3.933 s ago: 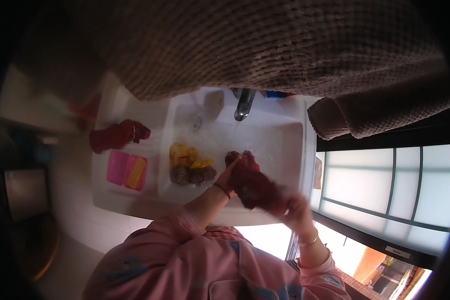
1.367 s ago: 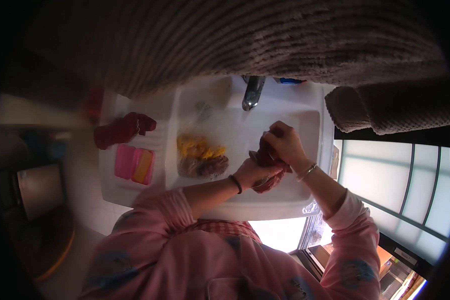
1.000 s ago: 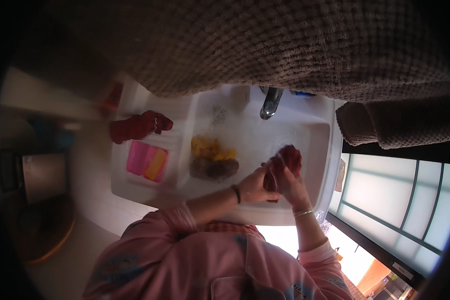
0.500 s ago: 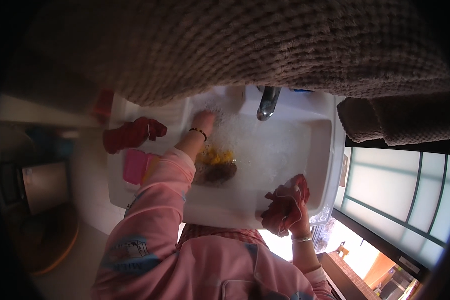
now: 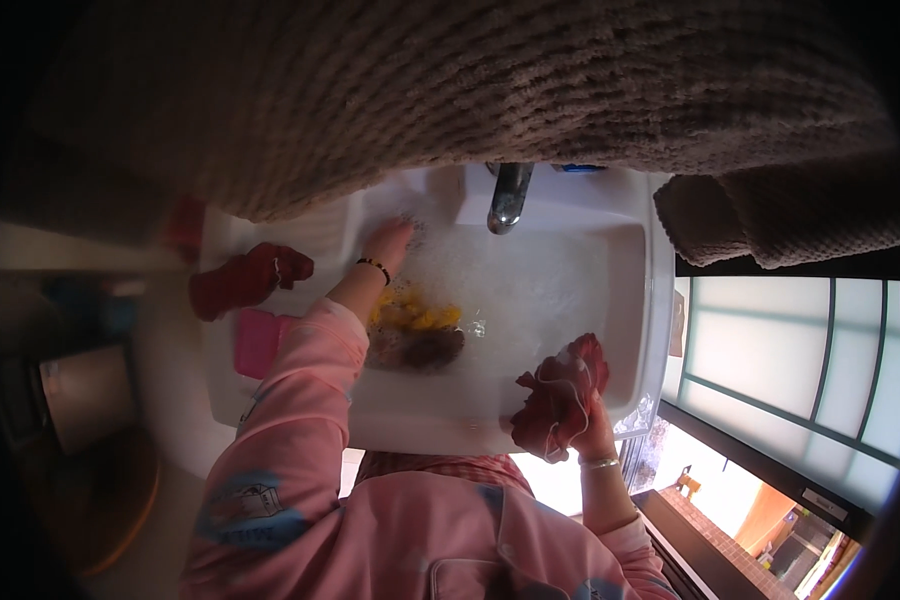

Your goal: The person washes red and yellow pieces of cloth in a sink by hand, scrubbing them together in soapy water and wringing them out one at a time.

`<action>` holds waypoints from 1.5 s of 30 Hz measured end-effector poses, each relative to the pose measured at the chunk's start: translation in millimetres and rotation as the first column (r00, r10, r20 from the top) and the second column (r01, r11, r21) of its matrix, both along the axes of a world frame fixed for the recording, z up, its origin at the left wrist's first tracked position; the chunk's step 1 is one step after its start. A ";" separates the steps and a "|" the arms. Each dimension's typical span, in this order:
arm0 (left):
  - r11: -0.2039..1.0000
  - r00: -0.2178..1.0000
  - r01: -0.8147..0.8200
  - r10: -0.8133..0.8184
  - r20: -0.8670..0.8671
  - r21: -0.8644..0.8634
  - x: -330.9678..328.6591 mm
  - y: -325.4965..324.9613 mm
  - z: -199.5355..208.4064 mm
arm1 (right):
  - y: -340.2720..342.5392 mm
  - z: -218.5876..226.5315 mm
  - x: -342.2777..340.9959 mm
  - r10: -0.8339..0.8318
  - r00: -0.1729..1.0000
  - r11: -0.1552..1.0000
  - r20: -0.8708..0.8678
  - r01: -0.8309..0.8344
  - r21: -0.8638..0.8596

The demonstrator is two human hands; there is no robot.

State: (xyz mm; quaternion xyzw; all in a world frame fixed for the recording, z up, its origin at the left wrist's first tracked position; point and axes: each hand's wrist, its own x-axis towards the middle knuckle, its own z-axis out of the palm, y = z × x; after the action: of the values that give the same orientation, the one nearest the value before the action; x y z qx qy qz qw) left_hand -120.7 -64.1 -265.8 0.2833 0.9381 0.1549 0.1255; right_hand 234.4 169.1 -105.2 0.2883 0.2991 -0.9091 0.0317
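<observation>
My left hand [image 5: 388, 243] is at the foamy water in the left part of a white sink [image 5: 625, 300], palm down, its fingers stretched out at the suds and partly lost in them. No object shows in it. Just nearer than its wrist, a yellow cloth [image 5: 425, 314] and a dark brown bundle [image 5: 432, 350] lie wet in the water. At the sink's near right, my right hand [image 5: 594, 435] is closed on a crumpled red cloth [image 5: 560, 400] with a pale edging, held up above the basin. Part of that hand is hidden by the cloth.
A chrome faucet [image 5: 510, 200] stands at the sink's far side. On the left ledge lie another red cloth [image 5: 245, 280] and a pink box-like thing [image 5: 260, 342], partly behind my sleeve. Grey-brown towelling [image 5: 530, 90] hangs across the top, and a frosted window [image 5: 760, 330] is at right.
My left hand has lifted slightly out of the suds, with more of its back and fingers showing. My right hand still grips the red cloth. The whole view has shifted a little.
</observation>
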 end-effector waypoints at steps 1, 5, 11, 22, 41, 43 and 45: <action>1.000 1.000 -0.019 0.019 0.012 -0.004 -1.7 -8.0 -4.7 | -0.1 -0.6 -1.1 0.005 1.000 1.000 0.010 -0.005 -0.031; 0.991 0.998 -0.064 0.065 0.005 -0.120 43.4 4.2 40.8 | -1.1 -3.7 -2.9 -0.038 0.999 0.999 -0.036 0.038 -0.026; 0.930 0.982 0.180 -0.151 0.115 -0.319 143.1 -17.4 110.9 | -0.5 -1.6 -9.8 -0.009 0.991 0.995 -0.134 -0.004 -0.096; 0.841 0.391 -0.535 0.159 0.906 0.084 118.5 -38.2 86.9 | 4.1 -8.1 -11.5 0.026 0.982 0.982 -0.188 -0.060 -0.180; 0.881 0.980 0.087 0.008 0.197 -0.466 165.5 122.8 112.2 | 3.3 -21.4 1.6 -0.008 0.985 0.988 -0.171 -0.018 -0.152; 0.885 0.991 0.132 -0.130 0.035 -0.447 159.9 105.8 68.9 | 1.7 -15.7 -1.7 -0.009 0.988 0.992 -0.155 -0.011 -0.129; 0.919 0.945 0.283 -0.218 0.244 -0.276 130.3 83.8 57.1 | 2.1 -13.7 -0.4 -0.028 0.988 0.992 -0.154 0.009 -0.123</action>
State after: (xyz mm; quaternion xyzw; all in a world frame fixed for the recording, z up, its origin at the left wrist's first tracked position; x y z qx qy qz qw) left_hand 9.6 19.7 -208.6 0.3606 0.8880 0.0186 0.2847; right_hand 233.9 171.2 -118.9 0.2168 0.2418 -0.9457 0.0174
